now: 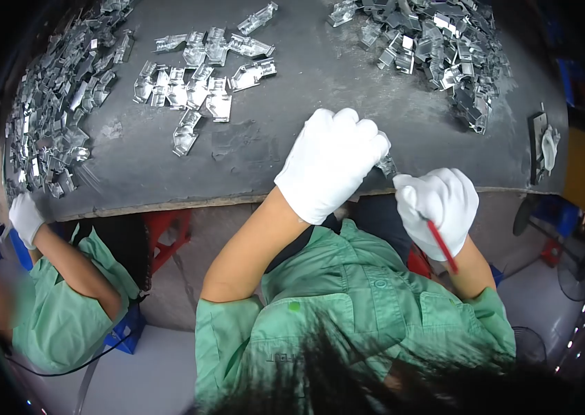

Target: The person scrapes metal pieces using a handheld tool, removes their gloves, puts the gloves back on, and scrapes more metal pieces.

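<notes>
My left hand (334, 166), in a white glove, is closed over the table's near edge, its fingers wrapped round a small shiny bracket-like part (387, 166). Most of that part is hidden by the glove. Just to the right, my right hand (439, 211), also gloved in white, grips a thin tool with a red handle (442, 246). The handle sticks out below the fist toward me, and I cannot make out the working tip. The right fist is close to the part, but contact between tool and part is unclear.
A dark table (279, 152) carries a loose group of shiny parts (199, 83), a big heap (438, 48) at right and another (57, 104) at left. A black holder with a whitish item (547, 149) lies far right. At left sits a co-worker (68, 297) with a gloved hand (26, 220).
</notes>
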`<state>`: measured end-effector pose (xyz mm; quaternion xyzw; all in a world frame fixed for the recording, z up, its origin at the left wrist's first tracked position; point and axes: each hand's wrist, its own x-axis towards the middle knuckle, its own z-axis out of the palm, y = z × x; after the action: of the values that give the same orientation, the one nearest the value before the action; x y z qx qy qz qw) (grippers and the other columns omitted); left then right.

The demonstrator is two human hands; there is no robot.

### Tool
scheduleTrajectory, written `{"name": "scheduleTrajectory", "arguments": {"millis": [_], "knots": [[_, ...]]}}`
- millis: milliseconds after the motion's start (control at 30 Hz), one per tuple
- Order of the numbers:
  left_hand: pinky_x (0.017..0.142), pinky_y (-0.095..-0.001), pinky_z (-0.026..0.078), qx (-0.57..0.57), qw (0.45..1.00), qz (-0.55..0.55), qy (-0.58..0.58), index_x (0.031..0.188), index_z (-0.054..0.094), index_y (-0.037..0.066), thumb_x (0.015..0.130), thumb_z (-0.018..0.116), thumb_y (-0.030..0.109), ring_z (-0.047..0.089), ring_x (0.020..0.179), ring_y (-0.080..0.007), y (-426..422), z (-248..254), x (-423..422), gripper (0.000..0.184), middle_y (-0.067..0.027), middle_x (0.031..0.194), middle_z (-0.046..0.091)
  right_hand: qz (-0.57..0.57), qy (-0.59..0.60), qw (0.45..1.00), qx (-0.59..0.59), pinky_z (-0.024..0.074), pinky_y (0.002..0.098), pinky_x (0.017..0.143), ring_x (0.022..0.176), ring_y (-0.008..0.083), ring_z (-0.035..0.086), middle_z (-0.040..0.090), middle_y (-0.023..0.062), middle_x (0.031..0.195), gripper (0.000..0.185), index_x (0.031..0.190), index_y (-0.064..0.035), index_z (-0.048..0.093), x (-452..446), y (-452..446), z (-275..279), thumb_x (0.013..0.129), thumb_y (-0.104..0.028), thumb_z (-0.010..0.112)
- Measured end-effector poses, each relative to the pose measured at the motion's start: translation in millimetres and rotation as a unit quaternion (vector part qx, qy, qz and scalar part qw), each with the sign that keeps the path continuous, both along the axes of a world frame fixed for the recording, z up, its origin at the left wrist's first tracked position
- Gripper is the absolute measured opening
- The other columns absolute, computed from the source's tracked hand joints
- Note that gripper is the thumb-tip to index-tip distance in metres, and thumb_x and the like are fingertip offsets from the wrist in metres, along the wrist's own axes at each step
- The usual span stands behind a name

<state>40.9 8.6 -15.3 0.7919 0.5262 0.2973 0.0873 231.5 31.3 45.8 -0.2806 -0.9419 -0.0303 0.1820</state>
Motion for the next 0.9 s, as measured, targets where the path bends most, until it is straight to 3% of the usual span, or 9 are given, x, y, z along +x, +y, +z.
{"name": "scheduleTrajectory", "arguments": {"millis": [67,100,133,300,433,633,700,800,900], "knots": [[0.069,-0.0348,0.043,-0.004,1.0,-0.003,-0.002,0.101,0.066,0.018,0.076,0.064,0.011,0.056,0.08,-0.0198,0.2,-2.0,-0.6,0.026,0.0027,0.081,0.055,-0.022,-0.027,0.999,-0.002,0.042,0.0336,0.055,0.059,0.02,0.055,0.059,0.0023,0.067,0.013,0.082,-0.0097,0.063,8.4,5.3,-3.6,0.081,-0.017,0.074],[0.068,-0.0349,0.043,-0.001,1.0,-0.004,-0.003,0.101,0.066,0.018,0.075,0.064,0.01,0.056,0.079,-0.0201,1.5,-3.2,-0.7,0.027,0.0025,0.081,0.055,-0.159,0.091,0.911,-0.371,0.0442,0.0307,0.055,0.059,0.0165,0.057,0.065,0.0052,0.073,0.015,0.084,-0.0065,0.065,4.7,8.4,0.2,0.09,-0.02,0.067],[0.068,-0.035,0.043,0.004,1.0,-0.006,-0.002,0.101,0.065,0.017,0.075,0.064,0.01,0.056,0.079,-0.0204,1.4,-3.4,-0.5,0.027,0.0023,0.081,0.055,-0.351,0.295,0.684,-0.567,0.0463,0.0278,0.056,0.059,0.0129,0.06,0.071,0.008,0.079,0.025,0.087,-0.0033,0.067,0.9,11.7,4.1,0.1,-0.023,0.059],[0.067,-0.035,0.043,0.012,1.0,-0.008,-0.027,0.1,0.065,0.017,0.074,0.064,0.008,0.055,0.078,-0.0208,-1.7,-5.5,1.3,0.027,0.0018,0.079,0.055,-0.245,0.403,0.744,-0.473,0.0477,0.0268,0.055,0.059,0.0142,0.061,0.073,0.0072,0.083,0.021,0.087,-0.0017,0.065,20.2,-2.2,-1.5,0.1,-0.016,0.058],[0.066,-0.0349,0.043,0.017,1.0,-0.01,-0.021,0.1,0.065,0.017,0.074,0.064,0.008,0.055,0.077,-0.0207,2.0,-4.7,-1.0,0.027,0.0017,0.079,0.054,-0.061,0.142,0.972,-0.178,0.047,0.0337,0.056,0.06,0.02,0.058,0.063,0.0019,0.074,0.006,0.082,-0.0086,0.063,17.6,8.3,-2.5,0.084,-0.008,0.069],[0.066,-0.0357,0.044,0.006,1.0,-0.011,-0.012,0.101,0.065,0.017,0.074,0.064,0.008,0.055,0.077,-0.0207,2.4,-3.2,-1.1,0.028,0.0016,0.079,0.055,-0.016,0.05,0.998,-0.02,0.0445,0.0337,0.059,0.062,0.02,0.055,0.053,-0.0015,0.067,0.011,0.077,-0.0163,0.061,0.2,-2.9,-5.3,0.08,-0.012,0.071],[0.066,-0.036,0.044,0.01,1.0,-0.009,-0.006,0.102,0.065,0.016,0.074,0.064,0.007,0.055,0.077,-0.0208,1.0,-5.1,0.1,0.029,0.0015,0.079,0.055,-0.141,0.142,0.959,-0.198,0.0446,0.0309,0.057,0.06,0.0194,0.057,0.059,0.0007,0.069,0.01,0.077,-0.0131,0.062,3.3,-3.0,-8.5,0.084,-0.015,0.069],[0.067,-0.0363,0.044,-0.001,1.0,-0.019,-0.013,0.103,0.066,0.016,0.074,0.065,0.007,0.056,0.076,-0.0212,-0.6,-0.1,-0.9,0.03,0.0014,0.08,0.055,-0.346,0.334,0.682,-0.551,0.0477,0.0242,0.055,0.058,0.0103,0.061,0.073,0.0104,0.08,0.04,0.089,-0.0011,0.068,16.3,18.6,-12.5,0.103,-0.035,0.054],[0.067,-0.037,0.045,0.005,1.0,-0.015,-0.018,0.103,0.066,0.016,0.074,0.066,0.006,0.056,0.076,-0.022,0.5,-1.1,-1.8,0.031,0.0008,0.079,0.055,-0.333,0.413,0.667,-0.522,0.0484,0.0222,0.054,0.062,0.0134,0.067,0.072,0.0099,0.081,0.036,0.093,-0.0012,0.067,24.5,9.4,-22.5,0.103,-0.034,0.055]]}}
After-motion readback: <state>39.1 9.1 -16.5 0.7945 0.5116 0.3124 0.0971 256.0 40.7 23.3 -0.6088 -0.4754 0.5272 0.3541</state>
